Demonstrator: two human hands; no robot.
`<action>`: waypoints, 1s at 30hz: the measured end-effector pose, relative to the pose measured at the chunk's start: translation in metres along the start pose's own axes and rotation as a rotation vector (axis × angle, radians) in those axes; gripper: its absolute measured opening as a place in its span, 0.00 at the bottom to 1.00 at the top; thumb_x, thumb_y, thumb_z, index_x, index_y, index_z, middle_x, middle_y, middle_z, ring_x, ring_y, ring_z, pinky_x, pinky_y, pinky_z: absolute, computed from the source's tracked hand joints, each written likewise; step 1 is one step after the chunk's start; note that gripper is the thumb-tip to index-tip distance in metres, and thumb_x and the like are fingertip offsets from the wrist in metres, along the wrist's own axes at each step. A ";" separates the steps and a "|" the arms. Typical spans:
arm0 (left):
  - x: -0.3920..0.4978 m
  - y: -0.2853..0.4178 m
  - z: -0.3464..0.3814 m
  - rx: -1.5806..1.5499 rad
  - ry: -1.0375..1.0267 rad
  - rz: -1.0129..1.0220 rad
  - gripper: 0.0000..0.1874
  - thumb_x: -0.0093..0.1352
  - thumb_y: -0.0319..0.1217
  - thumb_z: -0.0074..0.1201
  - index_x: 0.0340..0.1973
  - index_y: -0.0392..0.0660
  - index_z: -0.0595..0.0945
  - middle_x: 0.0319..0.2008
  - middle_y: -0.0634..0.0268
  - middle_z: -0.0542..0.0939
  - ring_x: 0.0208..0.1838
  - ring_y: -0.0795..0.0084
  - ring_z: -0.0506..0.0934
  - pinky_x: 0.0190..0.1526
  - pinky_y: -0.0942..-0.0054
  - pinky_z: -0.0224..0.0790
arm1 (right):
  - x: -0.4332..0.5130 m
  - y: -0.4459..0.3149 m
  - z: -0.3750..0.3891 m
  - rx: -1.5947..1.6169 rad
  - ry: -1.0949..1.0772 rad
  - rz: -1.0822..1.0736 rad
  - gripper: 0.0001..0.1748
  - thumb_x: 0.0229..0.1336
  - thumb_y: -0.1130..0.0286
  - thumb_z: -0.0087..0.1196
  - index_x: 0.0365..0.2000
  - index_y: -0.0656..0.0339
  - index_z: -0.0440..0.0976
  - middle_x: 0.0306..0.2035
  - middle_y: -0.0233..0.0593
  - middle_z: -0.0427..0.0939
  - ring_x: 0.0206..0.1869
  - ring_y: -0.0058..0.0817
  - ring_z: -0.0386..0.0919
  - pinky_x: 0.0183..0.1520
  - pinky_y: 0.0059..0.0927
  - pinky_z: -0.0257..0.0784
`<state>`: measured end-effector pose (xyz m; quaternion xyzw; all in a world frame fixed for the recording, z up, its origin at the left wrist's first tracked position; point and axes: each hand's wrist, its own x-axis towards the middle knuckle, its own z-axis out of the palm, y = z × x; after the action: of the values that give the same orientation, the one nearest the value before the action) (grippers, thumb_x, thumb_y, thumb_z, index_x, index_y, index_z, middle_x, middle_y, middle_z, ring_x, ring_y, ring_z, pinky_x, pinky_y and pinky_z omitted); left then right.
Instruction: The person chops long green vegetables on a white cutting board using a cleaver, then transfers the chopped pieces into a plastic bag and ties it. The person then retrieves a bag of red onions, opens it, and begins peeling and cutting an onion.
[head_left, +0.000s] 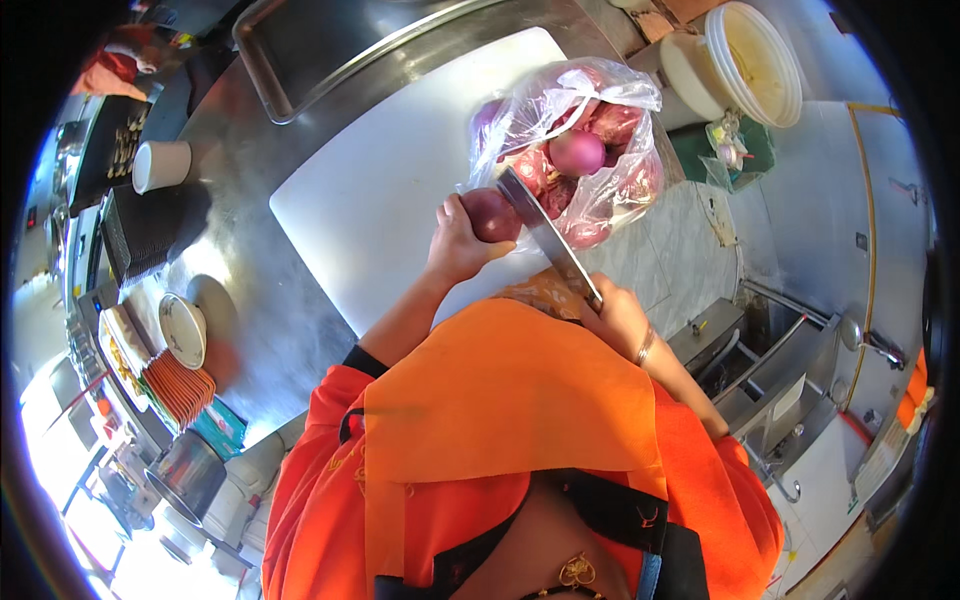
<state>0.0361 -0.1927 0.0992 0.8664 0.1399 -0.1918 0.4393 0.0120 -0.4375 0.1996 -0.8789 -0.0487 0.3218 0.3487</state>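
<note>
My left hand (459, 244) grips a round red onion (491, 214) above the near right part of a white cutting board (390, 180). In my right hand (621, 309) is the handle of a broad-bladed kitchen knife (551, 238). The blade slants up and left, its far end close beside the onion; whether it touches the skin I cannot tell. Behind the blade sits a clear plastic bag (637, 180) on the board's right end, holding several red onions. One whole purple onion (577, 153) shows plainly at its opening.
A metal tray (281, 105) lies beyond the board on the steel counter (247, 307). Left stand a white tub (162, 166), stacked black trays (135, 232) and a bowl (182, 331). At right are a white bucket (757, 67), a green bin (754, 150) and metal pipes (780, 330).
</note>
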 end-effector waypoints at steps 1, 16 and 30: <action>0.000 0.002 -0.001 -0.016 -0.006 -0.012 0.52 0.43 0.48 0.73 0.54 0.35 0.58 0.53 0.41 0.65 0.55 0.42 0.70 0.53 0.54 0.68 | -0.005 0.001 -0.002 0.022 -0.009 -0.001 0.14 0.53 0.73 0.49 0.41 0.66 0.68 0.27 0.61 0.76 0.34 0.59 0.75 0.37 0.49 0.70; 0.001 0.017 -0.003 0.087 -0.047 -0.053 0.53 0.45 0.45 0.74 0.56 0.35 0.57 0.54 0.44 0.64 0.56 0.44 0.69 0.56 0.55 0.66 | 0.043 -0.008 0.014 0.027 -0.076 0.083 0.14 0.51 0.69 0.51 0.36 0.69 0.69 0.29 0.61 0.77 0.37 0.58 0.76 0.40 0.49 0.71; 0.001 0.020 -0.002 0.124 -0.038 0.019 0.51 0.44 0.46 0.72 0.54 0.36 0.58 0.51 0.42 0.65 0.55 0.40 0.69 0.53 0.52 0.68 | 0.053 0.001 0.030 0.077 -0.076 0.115 0.16 0.50 0.72 0.51 0.39 0.71 0.69 0.32 0.64 0.77 0.39 0.60 0.75 0.44 0.49 0.71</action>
<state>0.0456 -0.2025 0.1138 0.8894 0.1111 -0.2126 0.3892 0.0354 -0.4044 0.1546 -0.8535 0.0012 0.3759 0.3608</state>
